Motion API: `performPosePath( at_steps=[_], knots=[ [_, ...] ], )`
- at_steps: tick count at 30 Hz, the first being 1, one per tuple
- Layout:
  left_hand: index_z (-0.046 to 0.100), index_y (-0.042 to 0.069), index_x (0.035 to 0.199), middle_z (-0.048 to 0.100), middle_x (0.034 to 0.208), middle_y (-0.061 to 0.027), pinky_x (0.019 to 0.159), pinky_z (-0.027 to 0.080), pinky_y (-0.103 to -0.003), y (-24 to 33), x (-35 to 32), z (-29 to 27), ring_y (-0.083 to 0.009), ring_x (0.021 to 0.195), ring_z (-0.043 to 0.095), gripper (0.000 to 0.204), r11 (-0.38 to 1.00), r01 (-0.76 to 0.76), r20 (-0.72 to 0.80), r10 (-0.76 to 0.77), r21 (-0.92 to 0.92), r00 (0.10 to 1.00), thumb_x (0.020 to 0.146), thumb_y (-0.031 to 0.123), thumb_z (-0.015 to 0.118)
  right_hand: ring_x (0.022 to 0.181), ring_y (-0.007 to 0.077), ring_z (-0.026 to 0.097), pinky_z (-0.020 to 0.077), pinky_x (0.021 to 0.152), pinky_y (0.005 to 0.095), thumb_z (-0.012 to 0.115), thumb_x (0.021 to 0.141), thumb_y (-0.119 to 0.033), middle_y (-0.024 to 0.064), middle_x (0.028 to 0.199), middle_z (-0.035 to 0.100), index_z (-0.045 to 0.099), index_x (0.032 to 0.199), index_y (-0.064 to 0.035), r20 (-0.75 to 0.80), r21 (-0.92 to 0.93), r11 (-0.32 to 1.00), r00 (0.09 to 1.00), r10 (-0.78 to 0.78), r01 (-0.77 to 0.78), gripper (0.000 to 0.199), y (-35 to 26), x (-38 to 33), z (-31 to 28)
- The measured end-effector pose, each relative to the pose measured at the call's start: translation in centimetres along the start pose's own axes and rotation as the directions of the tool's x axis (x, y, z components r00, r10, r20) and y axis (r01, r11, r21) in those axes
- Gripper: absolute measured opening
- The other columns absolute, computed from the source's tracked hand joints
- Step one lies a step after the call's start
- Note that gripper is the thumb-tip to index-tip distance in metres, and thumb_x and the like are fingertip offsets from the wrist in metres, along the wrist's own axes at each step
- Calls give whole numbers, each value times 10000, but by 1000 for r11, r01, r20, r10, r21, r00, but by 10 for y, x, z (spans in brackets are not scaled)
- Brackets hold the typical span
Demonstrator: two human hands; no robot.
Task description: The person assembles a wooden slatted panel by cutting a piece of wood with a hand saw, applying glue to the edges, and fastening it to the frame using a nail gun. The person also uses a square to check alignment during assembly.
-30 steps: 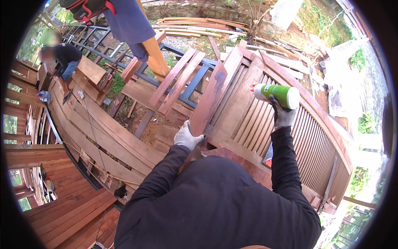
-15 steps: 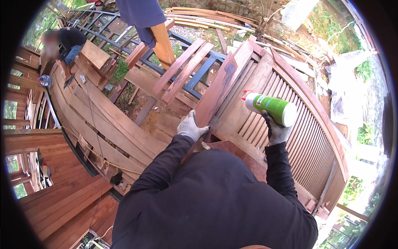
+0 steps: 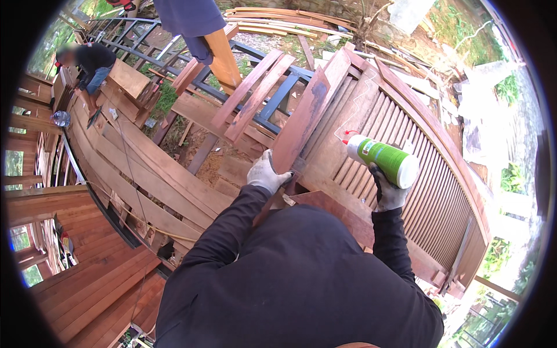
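Note:
My right hand, in a dark-palmed grey glove, is wrapped round a green and white glue bottle. The bottle lies tilted, its red nozzle pointing left over a flat strip of the slatted wooden panel. A thin wavy white line of glue runs along that strip to near the nozzle. To the left, my gloved left hand grips the near end of a reddish-brown board with dark stains, its thumb at the board's right edge. The board slants away beside the panel.
Two narrow boards rest across a blue-grey metal frame. Beyond stands a wooden post with dark cloth over it. At far left a person bends over long planks. A reddish board lies close before me.
The glue line has grown longer toward me along the panel's strip. My right hand and the bottle have shifted slightly right and nearer. My left hand keeps its grip on the board.

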State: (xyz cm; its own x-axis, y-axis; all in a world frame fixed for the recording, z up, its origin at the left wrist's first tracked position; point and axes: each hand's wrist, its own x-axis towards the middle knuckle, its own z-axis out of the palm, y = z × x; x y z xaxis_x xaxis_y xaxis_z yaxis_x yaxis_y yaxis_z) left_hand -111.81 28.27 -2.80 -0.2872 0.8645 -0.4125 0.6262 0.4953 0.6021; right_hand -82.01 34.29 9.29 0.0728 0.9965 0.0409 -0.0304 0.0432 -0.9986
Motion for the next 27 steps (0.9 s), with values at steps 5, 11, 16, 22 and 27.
performPosePath(
  at_steps=[5,11,16,22,27],
  knots=[
    [452,41,1399,624,1304,-213,1036,484,-430,-1,0,1,-351,1230,604,932,1000,-15,-14,15,-6,1000,684,453,886,1059,187,648,581,865,302,889,729,10,106,1186,643,511,1380,7,39,-155,983,995,-95,100,753,3,-13,-1],
    [453,39,1395,623,1306,-219,1036,483,-426,-2,1,0,-349,1237,601,928,999,-31,-8,31,-19,999,683,452,883,1066,199,655,567,922,337,896,726,-30,104,1203,645,506,1381,11,161,-182,981,986,-37,66,763,-11,-34,11],
    [450,40,1397,624,1298,-222,1028,486,-434,-1,-1,-2,-355,1222,608,929,999,-43,-8,42,-11,999,691,472,873,1161,227,646,550,987,357,915,712,-86,127,1301,625,493,1393,6,211,-198,980,977,30,13,806,-1,-54,12],
    [446,45,1402,617,1307,-223,1018,491,-443,-2,-2,0,-360,1210,613,930,998,-56,-20,56,1,998,697,480,868,1201,253,636,517,1028,375,930,694,-164,148,1317,626,477,1406,6,325,-305,950,945,37,68,861,-2,-70,14],
    [443,46,1406,613,1314,-217,1018,492,-440,-2,-2,0,-361,1209,613,934,999,-48,-15,48,-8,999,695,473,872,1225,259,621,498,1053,393,921,696,-150,148,1322,622,478,1404,5,377,-339,932,926,8,130,850,-3,-80,8]
  ],
)
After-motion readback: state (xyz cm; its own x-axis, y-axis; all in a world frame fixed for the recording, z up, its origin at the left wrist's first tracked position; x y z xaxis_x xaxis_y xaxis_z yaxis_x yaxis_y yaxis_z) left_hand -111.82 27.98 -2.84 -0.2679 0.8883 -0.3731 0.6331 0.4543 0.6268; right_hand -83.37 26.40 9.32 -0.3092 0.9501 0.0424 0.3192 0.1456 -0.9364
